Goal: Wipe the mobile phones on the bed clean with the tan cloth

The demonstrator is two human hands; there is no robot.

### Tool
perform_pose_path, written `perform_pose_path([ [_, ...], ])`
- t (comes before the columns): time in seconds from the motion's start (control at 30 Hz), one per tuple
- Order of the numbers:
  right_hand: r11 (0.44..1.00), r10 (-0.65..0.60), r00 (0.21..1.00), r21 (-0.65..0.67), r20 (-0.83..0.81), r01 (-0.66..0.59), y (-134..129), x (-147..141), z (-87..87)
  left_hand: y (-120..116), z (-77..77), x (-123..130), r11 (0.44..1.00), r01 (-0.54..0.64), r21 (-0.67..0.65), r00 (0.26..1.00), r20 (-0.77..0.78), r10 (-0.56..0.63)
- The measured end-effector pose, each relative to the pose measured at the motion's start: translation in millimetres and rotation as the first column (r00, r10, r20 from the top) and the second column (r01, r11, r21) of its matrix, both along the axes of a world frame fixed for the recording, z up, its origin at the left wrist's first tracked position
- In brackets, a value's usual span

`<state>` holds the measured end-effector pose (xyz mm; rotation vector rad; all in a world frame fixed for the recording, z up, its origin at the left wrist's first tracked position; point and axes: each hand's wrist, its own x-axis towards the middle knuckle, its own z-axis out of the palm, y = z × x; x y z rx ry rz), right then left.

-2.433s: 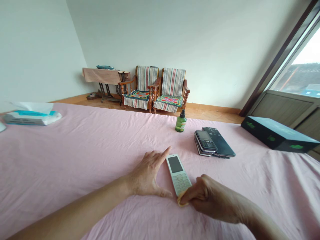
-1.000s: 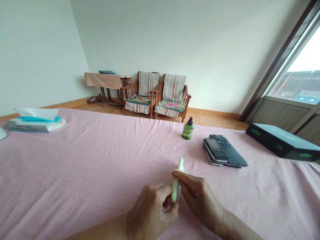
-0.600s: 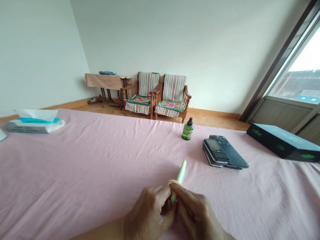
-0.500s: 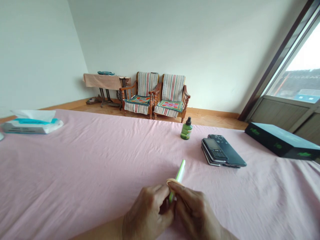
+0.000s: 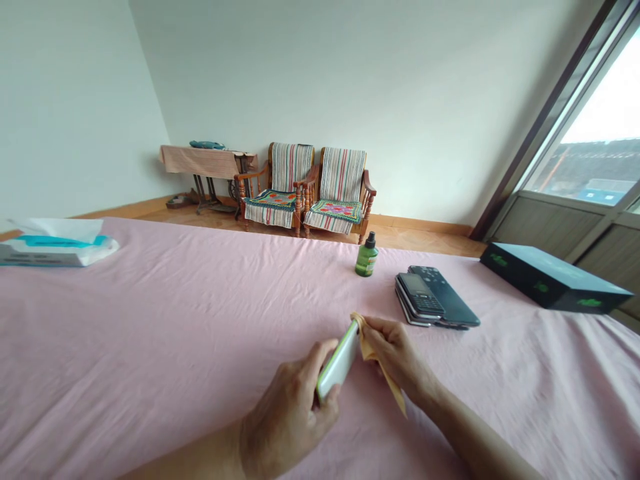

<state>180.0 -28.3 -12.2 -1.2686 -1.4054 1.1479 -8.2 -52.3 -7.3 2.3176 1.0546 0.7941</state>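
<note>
My left hand grips a white phone with a green edge near its lower end, fingers on one side and thumb on the other. The phone is tilted, its far end pointing up and to the right. My right hand pinches a tan cloth, which is folded against the phone's far end. A loose corner of the cloth hangs down below the right hand. Beyond the hands, a green spray bottle with a black top stands upright.
Right of the bottle lie a keypad phone on a small stack and a dark smartphone. A black box sits at the far right, a tissue pack at the far left. A pink cloth covers the table.
My hands have moved apart. The right hand has slid the cloth up to the phone's far end, and the left hand now holds the phone turned so its white face shows.
</note>
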Motion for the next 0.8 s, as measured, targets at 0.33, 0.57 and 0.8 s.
perform_pose_path([
  [0.33,0.998,0.014,0.987,-0.070,0.157,-0.003,4.8,11.3,-6.4,5.5,-8.1,-2.0,0.998,0.036,0.043,0.999,0.009,-0.036],
  [0.57,0.993,0.053,0.997,0.109,-0.047,-0.048,-17.4,-16.3,4.9,6.9,-13.7,-0.6,0.998,0.064,0.020,0.996,0.065,-0.065],
  [0.8,0.998,-0.058,0.994,0.000,-0.088,0.059,-14.2,-18.3,2.2,9.8,-9.9,-1.0,0.998,0.043,-0.055,0.991,0.130,-0.036],
])
